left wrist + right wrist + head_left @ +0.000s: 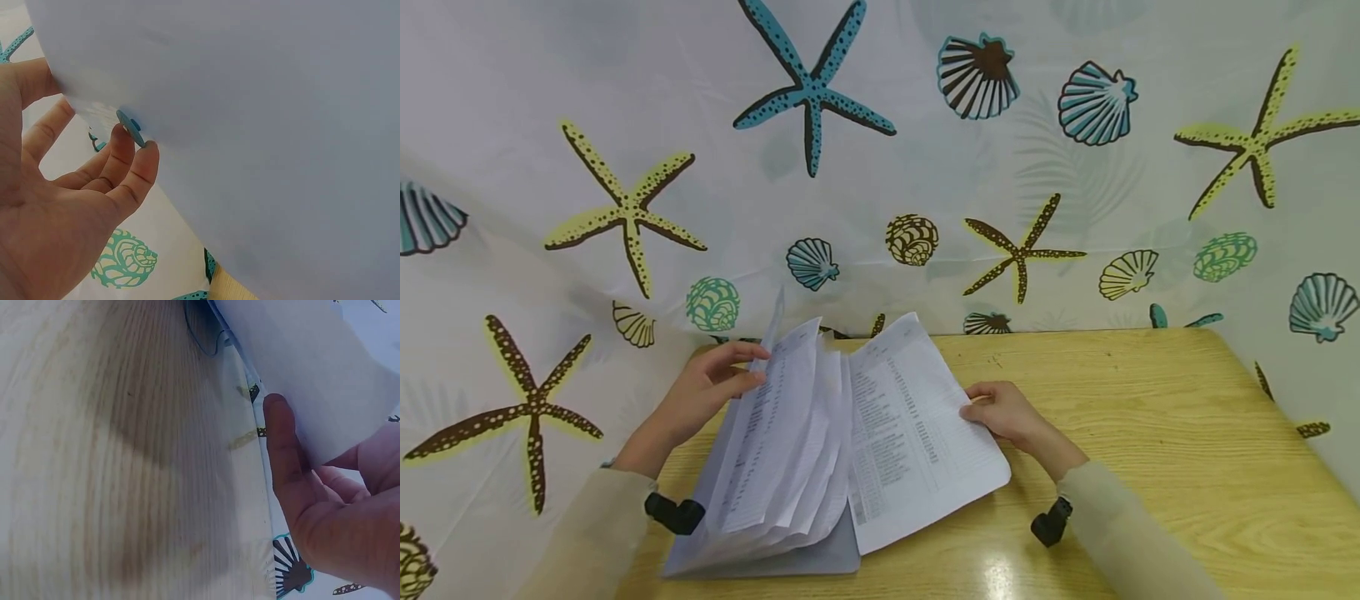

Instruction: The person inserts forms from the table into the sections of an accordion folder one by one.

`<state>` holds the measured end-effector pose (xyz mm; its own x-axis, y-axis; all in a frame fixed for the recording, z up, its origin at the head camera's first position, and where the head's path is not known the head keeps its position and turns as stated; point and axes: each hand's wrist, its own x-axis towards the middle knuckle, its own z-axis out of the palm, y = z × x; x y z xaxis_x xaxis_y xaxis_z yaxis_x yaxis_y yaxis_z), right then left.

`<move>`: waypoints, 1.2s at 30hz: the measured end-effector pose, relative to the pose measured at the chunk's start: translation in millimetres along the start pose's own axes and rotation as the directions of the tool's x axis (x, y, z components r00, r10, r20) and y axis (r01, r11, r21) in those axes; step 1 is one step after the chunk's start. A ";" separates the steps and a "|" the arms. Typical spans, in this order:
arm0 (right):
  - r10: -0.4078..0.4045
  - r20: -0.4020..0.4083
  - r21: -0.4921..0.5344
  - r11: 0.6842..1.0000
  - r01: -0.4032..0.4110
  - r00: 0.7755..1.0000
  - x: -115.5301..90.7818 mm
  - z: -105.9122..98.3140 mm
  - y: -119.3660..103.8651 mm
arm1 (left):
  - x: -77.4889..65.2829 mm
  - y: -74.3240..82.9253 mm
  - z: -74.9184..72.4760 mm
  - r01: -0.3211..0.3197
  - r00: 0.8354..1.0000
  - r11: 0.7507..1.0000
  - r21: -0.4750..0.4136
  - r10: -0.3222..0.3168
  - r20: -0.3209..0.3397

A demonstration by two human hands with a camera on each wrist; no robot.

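Note:
A blue-grey folder (820, 563) lies open on the table, its printed sheets (775, 433) fanned upright along the left side. My left hand (711, 383) holds the raised cover by its edge. In the left wrist view, fingertips of that left hand (81, 194) touch a small blue disc (130, 128) on the cover's outer face (250, 137). On the right, my right hand (1003, 410) pinches the side edge of a printed page (910, 442) that is spread outward. The right wrist view shows the page's plain white back (306, 369) beside my right hand (337, 512).
A wooden table (1135, 467) extends to the right of the papers. A white cloth (880, 183) printed with starfish and shells hangs behind and at both sides. A thin blue cord (199, 340) loops near the folder in the right wrist view.

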<state>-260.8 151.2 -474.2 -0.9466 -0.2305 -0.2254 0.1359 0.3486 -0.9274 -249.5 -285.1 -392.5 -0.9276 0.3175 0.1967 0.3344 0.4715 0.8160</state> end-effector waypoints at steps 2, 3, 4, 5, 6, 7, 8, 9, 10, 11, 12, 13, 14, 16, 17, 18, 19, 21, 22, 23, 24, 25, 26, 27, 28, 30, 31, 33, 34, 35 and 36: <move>-0.021 -0.001 -0.040 0.999 0.021 1.000 0.9 -2.0 -0.6 | 0.2 0.3 -0.1 0.001 1.000 1.000 0.001 -0.001 0.000; -0.030 -0.004 -0.055 0.998 0.030 1.000 1.0 -3.1 -1.3 | 0.3 0.4 -0.1 0.001 1.000 1.000 0.000 -0.001 0.000; -0.036 -0.009 -0.066 0.997 0.035 0.999 1.5 -3.8 -1.8 | 0.4 0.5 -0.1 0.001 1.000 1.000 0.000 -0.001 0.000; -0.040 -0.015 -0.077 0.996 0.039 0.999 1.7 -4.3 -2.3 | 0.5 0.6 -0.1 0.002 1.000 1.000 -0.002 -0.002 0.000; -0.043 -0.018 -0.077 0.996 0.041 0.999 1.8 -4.3 -3.0 | 0.6 0.7 -0.1 0.003 1.000 1.000 -0.004 -0.003 0.000; -0.036 -0.019 -0.067 0.997 0.035 0.999 1.8 -4.2 -3.5 | 0.7 0.9 0.0 0.006 1.000 1.000 -0.005 -0.006 0.000; -0.029 -0.014 -0.051 0.998 0.028 0.999 2.1 -3.2 -3.7 | 0.8 1.0 0.0 0.007 1.000 1.000 -0.006 -0.007 -0.001; -0.016 -0.005 -0.025 1.000 0.016 1.000 1.8 -1.7 -3.8 | 0.9 1.1 0.0 0.010 1.000 1.000 -0.005 -0.010 -0.003; -0.004 0.005 0.001 1.000 0.004 1.000 2.1 0.6 -3.2 | 1.0 1.2 0.1 0.010 1.000 1.000 -0.006 -0.010 -0.004; 0.008 0.015 0.026 1.000 -0.009 1.000 1.5 3.0 -2.8 | 1.1 1.3 0.1 0.009 1.000 1.000 -0.008 -0.009 -0.005; 0.020 0.021 0.048 0.999 -0.021 1.000 1.3 5.8 -1.8 | 1.2 1.3 0.1 0.007 1.000 1.000 -0.011 -0.007 -0.005; 0.030 0.023 0.070 0.997 -0.032 0.999 0.9 8.7 -0.8 | 1.4 1.3 0.2 0.005 1.000 1.000 -0.014 -0.005 -0.006; 0.041 0.024 0.088 0.995 -0.043 0.999 0.3 11.7 0.2 | 1.6 1.3 0.3 0.002 1.000 1.000 -0.018 -0.002 -0.007; 0.058 0.020 0.113 0.992 -0.059 0.998 -1.0 17.1 2.0 | 1.7 1.4 0.6 -0.001 1.000 1.000 -0.022 0.001 -0.008; 0.067 0.017 0.120 0.990 -0.069 0.998 -1.5 19.4 2.9 | 1.8 1.4 0.8 -0.002 1.000 1.000 -0.022 0.001 -0.008; 0.073 0.012 0.127 0.989 -0.074 0.997 -1.9 21.4 3.6 | 1.8 1.4 1.0 -0.001 1.000 1.000 -0.021 0.001 -0.008; 0.081 0.011 0.137 0.987 -0.081 0.997 -2.2 23.2 4.1 | 1.7 1.5 1.3 0.001 1.000 1.000 -0.019 -0.001 -0.008; 0.094 0.009 0.149 0.984 -0.094 0.996 -2.3 25.8 4.9 | 1.7 1.6 1.7 0.003 1.000 1.000 -0.014 -0.003 -0.009; 0.100 0.011 0.155 0.983 -0.100 0.995 -1.9 26.7 5.2 | 1.7 1.7 1.8 0.004 1.000 1.000 -0.012 -0.004 -0.010; 0.104 0.013 0.157 0.982 -0.105 0.994 -2.0 27.3 5.0 | 1.7 1.8 1.9 0.004 1.000 1.000 -0.011 -0.004 -0.010; 0.107 0.019 0.161 0.981 -0.109 0.994 -1.8 27.7 4.9 | 1.9 1.8 1.9 0.002 1.000 1.000 -0.010 -0.002 -0.011; 0.111 0.026 0.164 0.980 -0.114 0.993 -1.8 27.6 4.8 | 2.0 1.8 2.0 -0.001 1.000 1.000 -0.011 0.001 -0.011; 0.113 0.029 0.161 0.980 -0.116 0.993 -2.1 27.2 4.6 | 2.2 1.7 2.0 -0.004 1.000 1.000 -0.012 0.004 -0.011; 0.119 0.029 0.162 0.979 -0.122 0.992 -2.4 26.5 4.4 | 2.4 1.6 2.1 -0.007 1.000 1.000 -0.013 0.007 -0.011; 0.123 0.031 0.167 0.978 -0.126 0.992 -2.8 25.4 4.1 | 2.6 1.4 2.2 -0.010 1.000 1.000 -0.014 0.010 -0.010; 0.126 0.035 0.164 0.978 -0.130 0.991 -3.6 22.7 3.7 | 2.9 1.1 2.3 -0.015 1.000 1.000 -0.019 0.015 -0.010; 0.125 0.037 0.158 0.979 -0.130 0.991 -4.2 21.1 3.5 | 2.9 1.0 2.4 -0.015 1.000 1.000 -0.019 0.014 -0.010; 0.126 0.048 0.148 0.980 -0.132 0.991 -4.8 18.6 3.7 | 2.7 0.8 2.7 -0.011 1.000 1.000 -0.019 0.011 -0.011; 0.121 0.059 0.142 0.981 -0.128 0.991 -5.3 17.9 4.0 | 2.5 0.8 2.9 -0.009 1.000 1.000 -0.016 0.009 -0.012; 0.118 0.069 0.135 0.983 -0.126 0.991 -5.7 17.6 4.6 | 2.3 0.8 3.1 -0.006 1.000 1.000 -0.014 0.006 -0.012; 0.116 0.080 0.134 0.983 -0.126 0.990 -5.9 17.8 5.5 | 2.1 0.9 3.3 -0.003 1.000 1.000 -0.014 0.003 -0.012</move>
<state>-249.3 138.3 -483.2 -0.8980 -0.2609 -0.3542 0.2917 0.2496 -0.9234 -250.5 -281.3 -393.2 -0.9286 0.3087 0.2059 0.3350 0.4588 0.8229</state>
